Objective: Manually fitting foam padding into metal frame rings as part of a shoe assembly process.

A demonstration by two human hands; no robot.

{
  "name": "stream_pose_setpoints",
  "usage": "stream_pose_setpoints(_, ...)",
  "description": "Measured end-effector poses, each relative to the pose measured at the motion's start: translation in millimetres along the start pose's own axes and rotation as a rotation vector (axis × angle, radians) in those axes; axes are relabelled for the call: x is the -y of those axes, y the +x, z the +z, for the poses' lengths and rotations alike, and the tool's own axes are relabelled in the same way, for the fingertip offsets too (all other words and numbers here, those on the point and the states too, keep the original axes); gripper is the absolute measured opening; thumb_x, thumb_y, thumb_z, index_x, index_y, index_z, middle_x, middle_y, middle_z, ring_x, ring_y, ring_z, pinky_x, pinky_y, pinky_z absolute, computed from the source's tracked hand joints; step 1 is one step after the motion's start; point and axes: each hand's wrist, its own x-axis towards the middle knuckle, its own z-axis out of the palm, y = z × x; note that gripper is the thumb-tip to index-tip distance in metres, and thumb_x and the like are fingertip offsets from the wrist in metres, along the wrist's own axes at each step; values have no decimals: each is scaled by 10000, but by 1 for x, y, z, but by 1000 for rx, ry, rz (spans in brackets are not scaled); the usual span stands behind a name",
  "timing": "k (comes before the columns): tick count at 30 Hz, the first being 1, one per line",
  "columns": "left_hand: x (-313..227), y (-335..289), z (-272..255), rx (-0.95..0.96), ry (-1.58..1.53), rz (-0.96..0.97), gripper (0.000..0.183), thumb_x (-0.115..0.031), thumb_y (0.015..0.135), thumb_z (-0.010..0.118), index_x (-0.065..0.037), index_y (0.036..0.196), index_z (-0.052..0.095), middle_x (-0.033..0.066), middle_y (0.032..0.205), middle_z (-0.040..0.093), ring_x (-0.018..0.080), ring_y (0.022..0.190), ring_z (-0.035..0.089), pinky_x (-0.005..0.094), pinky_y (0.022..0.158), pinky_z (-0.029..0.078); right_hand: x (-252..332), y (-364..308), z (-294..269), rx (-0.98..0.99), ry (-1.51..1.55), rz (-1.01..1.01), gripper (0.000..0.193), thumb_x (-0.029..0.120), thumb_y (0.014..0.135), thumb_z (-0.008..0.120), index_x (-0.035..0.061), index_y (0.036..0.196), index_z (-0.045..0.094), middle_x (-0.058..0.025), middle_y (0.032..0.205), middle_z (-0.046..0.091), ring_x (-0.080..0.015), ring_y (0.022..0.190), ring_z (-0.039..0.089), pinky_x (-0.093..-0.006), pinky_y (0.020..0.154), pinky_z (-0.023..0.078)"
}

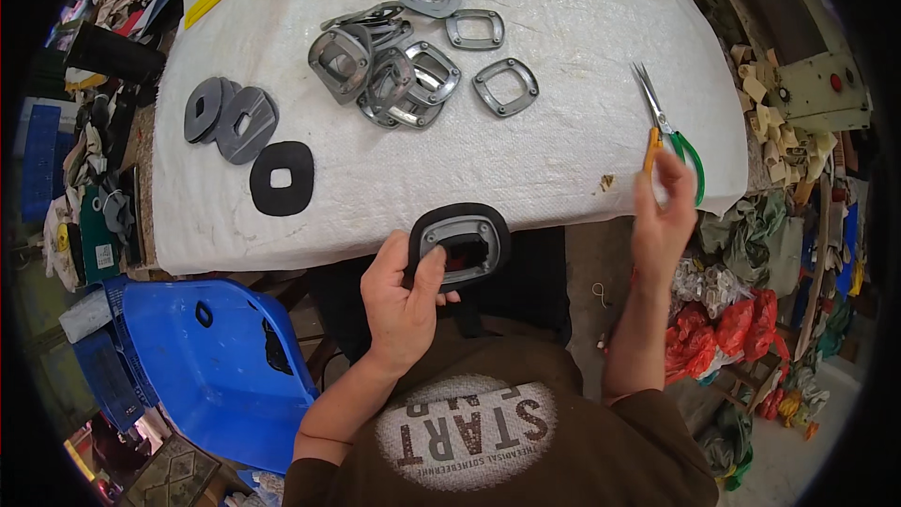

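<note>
Two hands in view, both mine. Left hand [405, 296] is clamped on a black oval pad w/ a grey metal frame [460, 246] pressed on top, thumb lying across the frame's lower left corner, fingers under the pad. That piece sits just off the near edge of the white-covered table [563, 9], above my lap.

Right hand [664, 221] is at the scissors [668, 131], orange and green handles, blades pointing away from me. Fingers look half curled around the handles, but I can't tell if they're through the loops or only touching; the hand is blurred.

My read: step in hand is picking up the scissors while the pad+frame is held ready, prob. for trimming at the centre hole. Next move calls for a firm hold on the handles, then bringing the blades to the piece w/o letting the frame slip off the pad.

Further up: pile of grey frames [404, 75], grey oval pads [230, 117], one black pad [282, 178]. Blue plastic chair [206, 357] to my left.
</note>
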Motion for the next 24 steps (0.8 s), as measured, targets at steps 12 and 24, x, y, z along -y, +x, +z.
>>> stream_pose_setpoints(12, 2, -3, -12, 24, -26, 23, 139, -112, 890, 521, 23, 921, 534, 21, 803, 503, 44, 579, 480, 185, 526, 445, -47, 42, -27, 193, -563, 98, 467, 19, 697, 539, 19, 1162, 495, -202, 1043, 515, -361, 955, 481, -425, 867, 376)
stream_pose_setpoints(24, 9, 1, -18, 41, 64, 69, 207, -172, 881, 563, 32, 895, 539, 34, 772, 458, 76, 613, 472, 208, 549, 419, -23, -1, -19, 135, 90, 289, 659, 69, 654, 704, 31, 1252, 428, -113, 967, 532, -192, 825, 542, -330, 708, 460)
